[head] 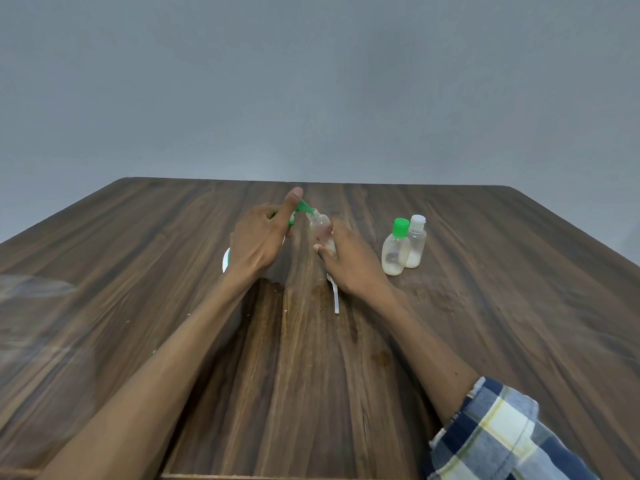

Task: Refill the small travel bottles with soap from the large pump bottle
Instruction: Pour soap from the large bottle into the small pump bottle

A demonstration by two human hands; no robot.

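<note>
Soap refill mid-go on a dark wood-grain worktop [485, 323], seen from the head camera. Left hand [258, 239] sits on top of the big pump bottle [227, 260], fingers curled over the green pump head [300, 206] with the thumb sticking up past it. Most of that bottle is hidden under the hand and forearm; only a sliver of its white body with a green edge peeks out on the left side of the wrist.

Right hand [349, 263] grasps a small clear travel bottle [321, 231], cap off, tilted so its open neck meets the tip of the green spout. Fingers wrap the lower part of it, so I can't tell how much soap is inside, though the upper part looks mostly clear.

Off to the right, well apart from the hands, two more little bottles stand upright and touching each other: one with a green cap [394, 249] in front, one with a white cap [415, 244] just behind it. Both show a bit of whitish stuff at the bottom.

Just below the right wrist a thin white tube [336, 299] lies flat on the wood, partly covered by the hand. A few pale specks and a wet-looking patch sit near it. Right forearm comes out of a rolled-up blue, white and yellow plaid sleeve [502, 434]. Plain grey wall [311, 81] behind.
</note>
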